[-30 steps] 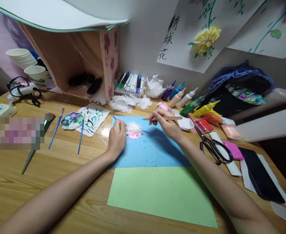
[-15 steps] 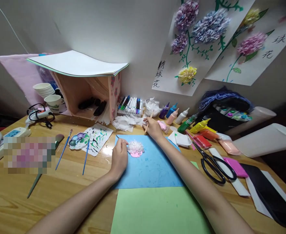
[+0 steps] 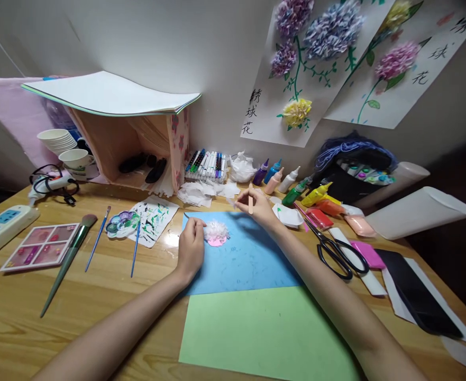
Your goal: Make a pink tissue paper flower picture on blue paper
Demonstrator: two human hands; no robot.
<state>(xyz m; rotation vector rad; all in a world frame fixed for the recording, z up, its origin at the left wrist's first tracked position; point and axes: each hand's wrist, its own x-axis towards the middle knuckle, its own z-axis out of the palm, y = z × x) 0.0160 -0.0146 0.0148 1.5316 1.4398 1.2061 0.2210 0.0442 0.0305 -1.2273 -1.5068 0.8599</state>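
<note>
On a blue sheet of paper (image 3: 252, 259) lies a flat pink clay patch (image 3: 218, 243) with a tuft of white tissue pieces (image 3: 216, 229) standing on it. My left hand (image 3: 192, 246) rests at the sheet's left edge, fingers pinched beside the tuft. A thin dark tip pokes out above those fingers, too small to name. Over the sheet's far edge, my right hand (image 3: 258, 206) grips a flat wooden stick (image 3: 250, 199). A pale scrap, likely tissue, shows at its fingertips. Torn white tissue (image 3: 201, 192) lies just beyond, to the left.
A green sheet (image 3: 252, 328) lies in front. Rightward are paint bottles (image 3: 294, 193), scissors (image 3: 338, 254) and a black phone (image 3: 415, 291). Leftward are brushes (image 3: 69, 259), a paint-smeared paper (image 3: 157, 219) and a pink palette (image 3: 38, 246). Behind stands a fabric-lined box (image 3: 179, 137).
My right hand has drawn away from the tissue pile, rightward, and the stick has turned more upright. My left hand stays by the tuft. The whole view has shifted slightly.
</note>
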